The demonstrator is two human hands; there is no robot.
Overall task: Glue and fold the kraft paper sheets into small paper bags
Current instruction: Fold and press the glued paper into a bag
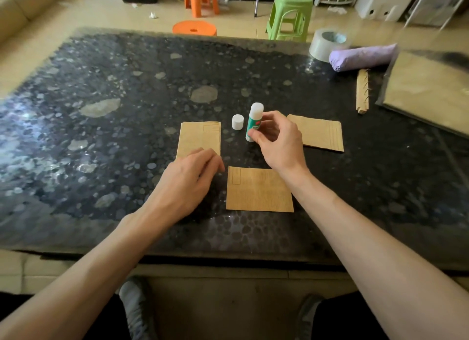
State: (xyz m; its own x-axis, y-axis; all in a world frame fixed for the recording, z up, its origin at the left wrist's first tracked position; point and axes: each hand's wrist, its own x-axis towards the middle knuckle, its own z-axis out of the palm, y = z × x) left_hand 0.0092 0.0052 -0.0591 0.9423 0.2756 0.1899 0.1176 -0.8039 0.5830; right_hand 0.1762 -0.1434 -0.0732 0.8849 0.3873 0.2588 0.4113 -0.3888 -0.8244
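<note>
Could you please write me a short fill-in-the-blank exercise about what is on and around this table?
1. The right hand pinches the glue stick, whose cap stands on the table and is ____ in colour.
2. The left hand rests on the kraft sheet lying to the ____ of the cap.
3. The stool nearest the tape roll is ____.

Missing words: white; left; green.

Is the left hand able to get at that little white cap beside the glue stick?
Probably yes. The left hand rests on a brown kraft paper sheet, and the small white round cap stands uncovered just past that sheet's far corner, nothing between.
</note>
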